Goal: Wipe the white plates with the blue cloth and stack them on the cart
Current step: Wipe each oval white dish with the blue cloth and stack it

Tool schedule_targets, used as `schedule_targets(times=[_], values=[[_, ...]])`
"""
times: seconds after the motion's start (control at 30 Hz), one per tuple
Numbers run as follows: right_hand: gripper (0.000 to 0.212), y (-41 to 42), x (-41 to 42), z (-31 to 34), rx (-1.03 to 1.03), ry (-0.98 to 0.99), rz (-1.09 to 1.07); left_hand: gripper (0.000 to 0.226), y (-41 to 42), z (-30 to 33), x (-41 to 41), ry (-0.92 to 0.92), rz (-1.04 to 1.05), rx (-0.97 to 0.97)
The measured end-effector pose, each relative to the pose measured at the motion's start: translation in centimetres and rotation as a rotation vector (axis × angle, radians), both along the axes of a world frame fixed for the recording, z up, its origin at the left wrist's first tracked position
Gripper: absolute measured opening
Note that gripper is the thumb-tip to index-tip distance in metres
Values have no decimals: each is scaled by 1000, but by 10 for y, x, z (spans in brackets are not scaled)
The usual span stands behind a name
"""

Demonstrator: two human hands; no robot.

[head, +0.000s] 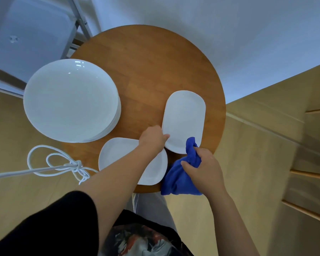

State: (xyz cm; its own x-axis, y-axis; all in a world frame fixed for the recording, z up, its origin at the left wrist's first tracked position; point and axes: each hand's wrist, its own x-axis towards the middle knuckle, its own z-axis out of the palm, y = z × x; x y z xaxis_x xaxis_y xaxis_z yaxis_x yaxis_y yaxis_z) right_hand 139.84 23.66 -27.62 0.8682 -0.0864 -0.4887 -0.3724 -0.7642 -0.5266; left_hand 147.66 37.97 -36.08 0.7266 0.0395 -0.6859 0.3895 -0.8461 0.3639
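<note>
1. We see a round wooden table (148, 67) on pale flooring, bearing stacked round plates (70, 100).
2. Our left hand (152, 138) pinches the oblong plate (185, 119); our right hand (203, 165) clutches the blue cloth (179, 178) at its near edge.

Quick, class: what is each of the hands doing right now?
Left hand: grips the oblong plate's edge.
Right hand: holds the blue cloth.

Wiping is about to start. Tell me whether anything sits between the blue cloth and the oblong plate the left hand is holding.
Nothing visible does. The blue cloth, bunched in the right hand, already reaches the near edge of the oblong plate, which the left hand grips at its left rim.
</note>
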Motion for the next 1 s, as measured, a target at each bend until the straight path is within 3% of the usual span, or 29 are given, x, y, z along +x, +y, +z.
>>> schedule_targets(times=[0.3,0.6,0.77,1.0], values=[[28,-11,17,3,0,-53,-50,24,0,-7,6,-10,-85,-17],[21,-17,18,2,12,-51,-69,17,2,-2,8,-109,-2,-34],[15,-20,20,11,31,-45,-132,13,3,5,1,-306,409,-320],[15,-22,35,73,313,-78,-171,18,4,29,13,-152,959,-774]])
